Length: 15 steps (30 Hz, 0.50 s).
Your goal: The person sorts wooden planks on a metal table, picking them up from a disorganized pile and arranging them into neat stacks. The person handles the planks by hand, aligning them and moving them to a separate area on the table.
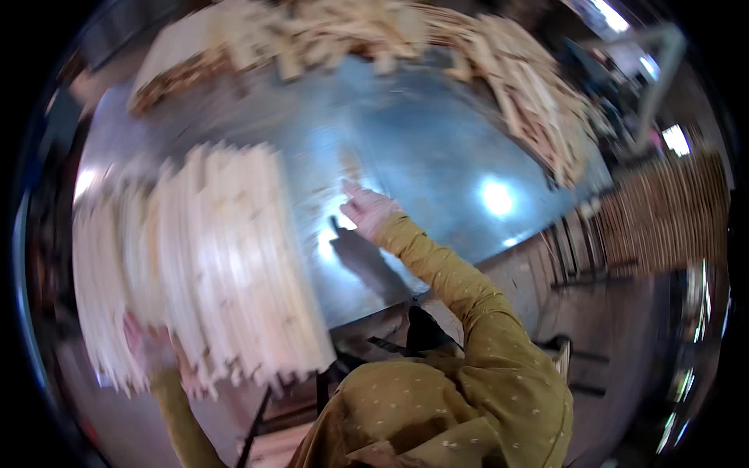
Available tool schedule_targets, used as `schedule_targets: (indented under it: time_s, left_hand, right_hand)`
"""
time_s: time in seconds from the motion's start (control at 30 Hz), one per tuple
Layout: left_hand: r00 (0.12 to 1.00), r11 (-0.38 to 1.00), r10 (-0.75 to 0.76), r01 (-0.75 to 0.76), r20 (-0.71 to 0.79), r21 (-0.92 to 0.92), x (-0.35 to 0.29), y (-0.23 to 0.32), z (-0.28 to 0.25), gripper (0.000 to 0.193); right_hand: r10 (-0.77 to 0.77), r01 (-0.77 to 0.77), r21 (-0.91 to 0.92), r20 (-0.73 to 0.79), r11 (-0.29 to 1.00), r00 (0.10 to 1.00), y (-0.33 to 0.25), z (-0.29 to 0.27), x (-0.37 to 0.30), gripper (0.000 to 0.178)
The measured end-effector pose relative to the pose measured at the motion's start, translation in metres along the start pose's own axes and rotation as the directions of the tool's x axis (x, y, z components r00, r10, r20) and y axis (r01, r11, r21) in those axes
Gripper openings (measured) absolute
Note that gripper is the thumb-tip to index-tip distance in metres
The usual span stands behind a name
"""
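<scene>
Left hand: at the near ends of the slats on the left; blur hides the fingers, so I cannot tell whether they are closed on any wood.
Right hand: holds nothing; fingers loosely extended over the middle of the table, well apart from the slats, its shadow falling nearer.
Slats: a row of long, pale, narrow strips, packed side by side at the left of the table, their uneven near ends reaching past its near edge.
Weight and stiffness: probably light singly, heavy by the armful; stiff along the length, though a thin one might split or snap.
Surface: looks dry and sawn, so likely more grippy than slippery, with splinters a risk; the smooth, shiny metal beneath should let them slide easily.
Hold: the overhanging near ends look easiest to get fingers under; a group would best be squeezed from both long sides, near mid-length.
Far pile: looser strips, lying crossed along the far side.
Right stack: browner wood, beyond the table's right side.
</scene>
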State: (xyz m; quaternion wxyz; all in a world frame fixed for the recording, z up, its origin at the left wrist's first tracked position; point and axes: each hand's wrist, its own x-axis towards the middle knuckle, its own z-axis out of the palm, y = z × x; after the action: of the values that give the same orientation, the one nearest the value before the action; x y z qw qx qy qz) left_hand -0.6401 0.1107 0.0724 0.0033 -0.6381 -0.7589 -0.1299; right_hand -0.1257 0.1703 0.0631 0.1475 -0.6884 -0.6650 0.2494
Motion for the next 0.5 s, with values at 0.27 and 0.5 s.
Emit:
schedule_targets:
  time_s: [0.27, 0.5]
  left_hand:
    - [0.708, 0.504, 0.656, -0.155, 0.260, -0.850, -0.174, 0.461, 0.062, 0.057]
    - [0.429, 0.480, 0.700, 0.309, 0.570, -0.821, -0.230, 0.715, 0.111, 0.065]
  right_hand:
    - [0.413, -0.609, -0.127, -0.626, 0.783, 0.661, 0.416, -0.281, -0.027, 0.058]
    - [0.579, -0.752, -0.179, -0.534, 0.635, 0.616, 0.601, -0.361, 0.024, 0.059]
